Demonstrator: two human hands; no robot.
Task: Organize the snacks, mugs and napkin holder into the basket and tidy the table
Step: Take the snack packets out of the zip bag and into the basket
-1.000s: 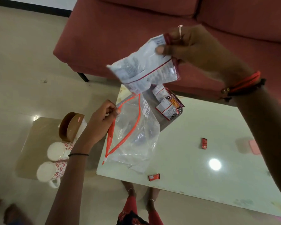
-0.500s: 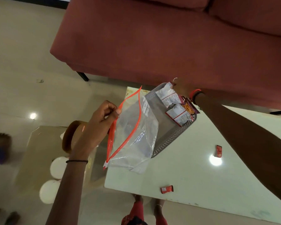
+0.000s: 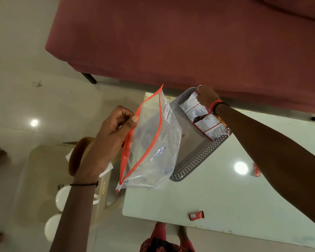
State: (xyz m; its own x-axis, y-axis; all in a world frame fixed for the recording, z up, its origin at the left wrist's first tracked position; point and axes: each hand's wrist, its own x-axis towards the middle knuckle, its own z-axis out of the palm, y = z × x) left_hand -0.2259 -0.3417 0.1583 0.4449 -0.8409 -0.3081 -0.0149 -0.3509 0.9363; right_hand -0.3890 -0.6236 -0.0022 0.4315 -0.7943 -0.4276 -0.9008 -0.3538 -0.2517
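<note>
While my right hand (image 3: pixel 206 96) presses a white snack packet (image 3: pixel 194 108) into the far corner of the grey basket (image 3: pixel 198 160), fingers closed on its top edge, I'd lay it flat beside the other packet (image 3: pixel 212 129) before letting go. My left hand (image 3: pixel 107 140) pinches the orange rim of the clear zip bag (image 3: pixel 153 148), held above the tabletop (image 3: pixel 225 206). Two small red sachets (image 3: pixel 196 214) wait there; mugs (image 3: pixel 62 198) and the napkin holder (image 3: pixel 76 155) sit aside on the low stool.
</note>
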